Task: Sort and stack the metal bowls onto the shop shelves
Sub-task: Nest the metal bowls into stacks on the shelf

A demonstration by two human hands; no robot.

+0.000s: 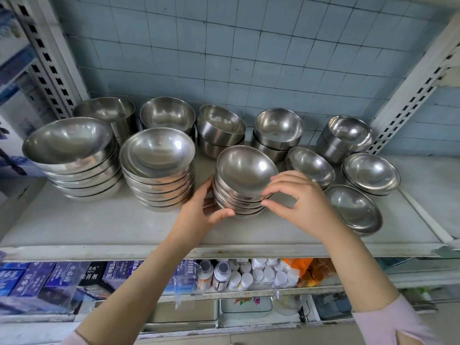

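Pale blue wall tiles (224,58) are seen behind a white shop shelf (99,227) on which stacks of metal bowls are set. A middle stack of small bowls (242,180) is clasped from both sides: the left hand (199,215) is curled around its left flank, the right hand (301,197) pinches its right rim with bent fingers (267,202). Larger stacks (159,168) are set to the left. On the lower shelf, blue boxes (39,277) with Chinese print are laid; "美鱼" can be read on a black pack (93,273), beside white-capped bottles (249,275).
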